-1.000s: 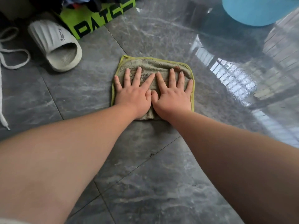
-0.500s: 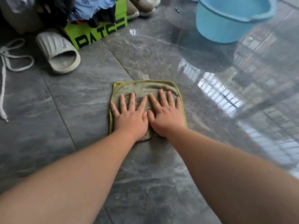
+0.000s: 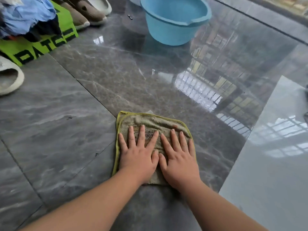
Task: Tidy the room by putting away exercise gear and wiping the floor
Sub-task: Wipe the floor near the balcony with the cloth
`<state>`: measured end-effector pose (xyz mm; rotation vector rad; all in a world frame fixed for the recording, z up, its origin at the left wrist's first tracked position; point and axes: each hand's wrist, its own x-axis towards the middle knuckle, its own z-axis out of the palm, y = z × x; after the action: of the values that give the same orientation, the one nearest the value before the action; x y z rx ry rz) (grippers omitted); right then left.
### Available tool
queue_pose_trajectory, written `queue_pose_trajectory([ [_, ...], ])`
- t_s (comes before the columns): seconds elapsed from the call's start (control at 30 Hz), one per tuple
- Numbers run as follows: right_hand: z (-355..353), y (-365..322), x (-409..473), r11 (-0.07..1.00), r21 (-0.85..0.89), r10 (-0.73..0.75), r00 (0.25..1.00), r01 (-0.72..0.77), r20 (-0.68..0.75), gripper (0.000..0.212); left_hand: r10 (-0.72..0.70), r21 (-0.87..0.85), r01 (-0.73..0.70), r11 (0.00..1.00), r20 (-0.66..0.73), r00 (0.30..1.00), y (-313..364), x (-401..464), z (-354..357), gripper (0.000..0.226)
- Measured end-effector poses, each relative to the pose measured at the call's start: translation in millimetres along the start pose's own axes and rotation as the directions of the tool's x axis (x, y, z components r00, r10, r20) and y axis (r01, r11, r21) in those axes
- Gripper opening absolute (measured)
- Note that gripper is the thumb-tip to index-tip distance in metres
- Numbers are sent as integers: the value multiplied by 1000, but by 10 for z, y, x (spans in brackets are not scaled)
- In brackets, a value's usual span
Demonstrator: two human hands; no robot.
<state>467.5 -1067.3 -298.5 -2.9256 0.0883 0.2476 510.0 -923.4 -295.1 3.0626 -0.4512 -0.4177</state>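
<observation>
grubby green-edged cloth [image 3: 155, 121] under both hands

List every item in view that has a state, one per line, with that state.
Cloth: spread flat on the floor, stained, pinned under both hands.
Left hand: fingers straight and spread, pressing the cloth.
Right hand: fingers straight and spread, pressing the cloth.
Blue basin: upright on the floor; contents cannot be made out.
Green bag: on the floor, clothes piled on top.
White slipper: sole down, empty.
Floor: glossy, reflecting a window.
</observation>
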Motion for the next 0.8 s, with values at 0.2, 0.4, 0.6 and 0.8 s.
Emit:
queue_pose_trajectory([
  [0.2, -79, 75, 295, 996, -4, 84, 996, -84, 6, 67, 124, 45, -122, 991, -37, 992, -21, 548, -85, 65],
  [0.4, -288, 400, 1194, 998, -20, 63, 998, -63, -20, 70, 32, 3, -32, 999, -78, 996, 144, 1180, -227, 62],
  [0.6, -314, 515, 1637, 999, -22, 45, 998, -46, -50, 69, -4, -5, 4, 1000, -94, 996, 197, 1605, -292, 59],
  [0.8, -321, 539, 1600, 999, -16, 40, 998, -41, -57, 68, -61, -14, 60, 998, -91, 994, 282, 1571, -292, 57],
])
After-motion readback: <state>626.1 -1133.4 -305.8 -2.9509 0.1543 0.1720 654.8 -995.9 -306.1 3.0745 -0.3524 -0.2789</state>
